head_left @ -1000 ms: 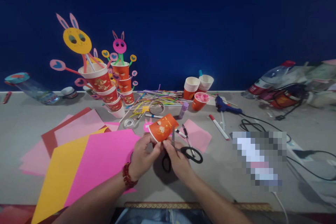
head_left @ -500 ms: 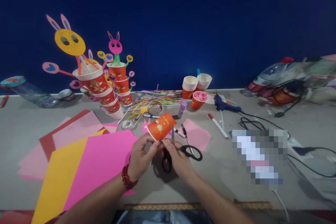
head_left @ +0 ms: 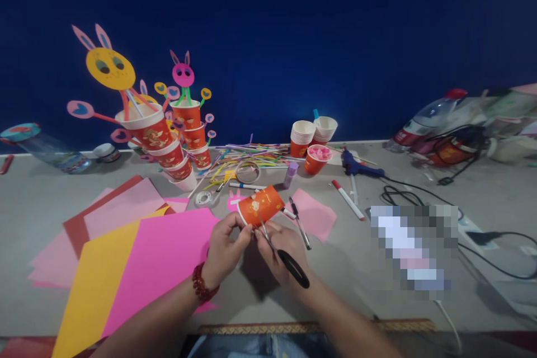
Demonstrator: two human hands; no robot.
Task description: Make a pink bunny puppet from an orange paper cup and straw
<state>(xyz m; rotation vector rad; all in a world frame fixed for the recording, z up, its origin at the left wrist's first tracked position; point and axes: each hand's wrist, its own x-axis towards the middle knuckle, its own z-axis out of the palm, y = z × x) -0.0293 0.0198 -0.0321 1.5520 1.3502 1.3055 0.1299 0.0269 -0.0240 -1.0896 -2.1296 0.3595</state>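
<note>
Our left hand pinches the cup near its rim; our right, close beside, grips the scissors against it. Beyond our hands lie straws and stacked cups.

Both hands nearly touching, fingers bent

Dim, slightly hazy light falls on the tabletop, with a soft shadow below the hands. The wall sinks into dark blue; the picture's side edges look stretched and smeared.
</note>
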